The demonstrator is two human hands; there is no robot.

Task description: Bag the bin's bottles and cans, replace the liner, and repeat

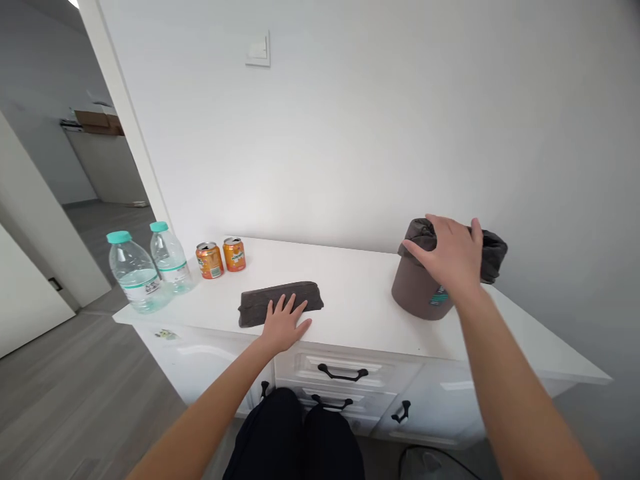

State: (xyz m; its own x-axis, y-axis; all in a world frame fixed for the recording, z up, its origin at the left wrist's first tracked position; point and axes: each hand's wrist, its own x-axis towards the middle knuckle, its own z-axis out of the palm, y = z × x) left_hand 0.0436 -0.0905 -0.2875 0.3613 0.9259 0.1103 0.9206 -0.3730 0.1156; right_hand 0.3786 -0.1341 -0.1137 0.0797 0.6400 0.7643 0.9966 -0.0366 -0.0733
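Note:
My left hand lies with its fingers spread on the front edge of a flat, folded dark grey plastic bag on the white cabinet top. To the right, a small brown-grey trash bin stands upright, with a dark bin liner bunched over its rim and hanging out on the right side. My right hand is over the bin's rim, fingers and thumb spread wide. It covers much of the bin's opening, and whether it touches the liner is hard to make out.
Two clear bottles with turquoise caps stand at the cabinet's left end. Beside them are two orange drink cans. The wall with a light switch rises behind the white cabinet top. Drawer handles face my knees.

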